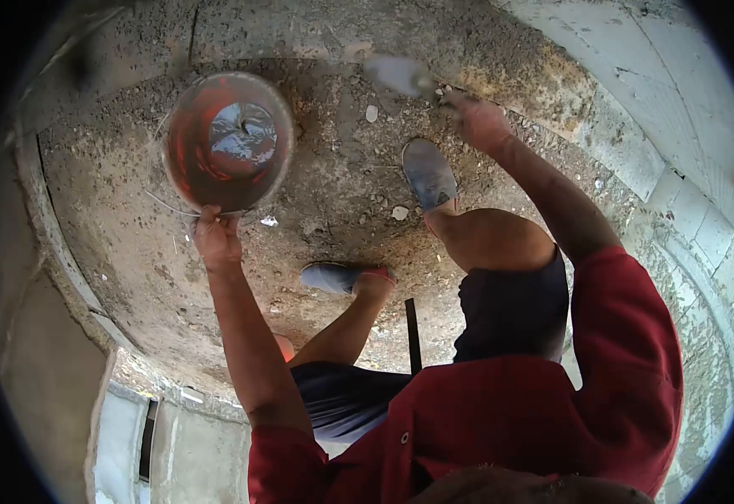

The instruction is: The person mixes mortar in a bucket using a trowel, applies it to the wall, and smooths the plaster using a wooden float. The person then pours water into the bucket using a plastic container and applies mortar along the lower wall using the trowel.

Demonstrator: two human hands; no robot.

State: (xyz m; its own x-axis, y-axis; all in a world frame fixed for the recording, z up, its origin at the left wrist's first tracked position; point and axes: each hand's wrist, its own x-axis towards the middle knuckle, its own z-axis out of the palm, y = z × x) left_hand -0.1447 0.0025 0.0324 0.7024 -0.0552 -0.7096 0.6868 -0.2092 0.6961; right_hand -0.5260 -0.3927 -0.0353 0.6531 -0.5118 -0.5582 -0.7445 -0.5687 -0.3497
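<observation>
Person is standing on rough ground (136,239), feet apart, in two shoes (428,172). Bucket (189,139) is sitting ahead and to the left; whether it is resting flat or tipping slightly, I cannot tell. Liquid (245,134) is glinting inside.

Hands are working well apart. Left hand (217,235) is closing on the bucket's near rim, wire handle (171,204) lying just beside it. Right hand (478,124) is gripping a trowel (396,76) by its handle end, blade pointing left; blur is hiding the exact finger placement.

Handling, my judgement: bucket is looking stiff-walled, probably weighty with its liquid, liable to slosh; a wet rim may be slipping under fingers. Rim is offering a steadying hold, wire a lifting one. Trowel is seeming light and rigid, best taken by the handle; neither is looking fragile.

Counting: one bucket, one trowel, one wire, two hands, two shoes. Two larger pale stones (371,113) are standing out; smaller bits are scattering beyond counting.
</observation>
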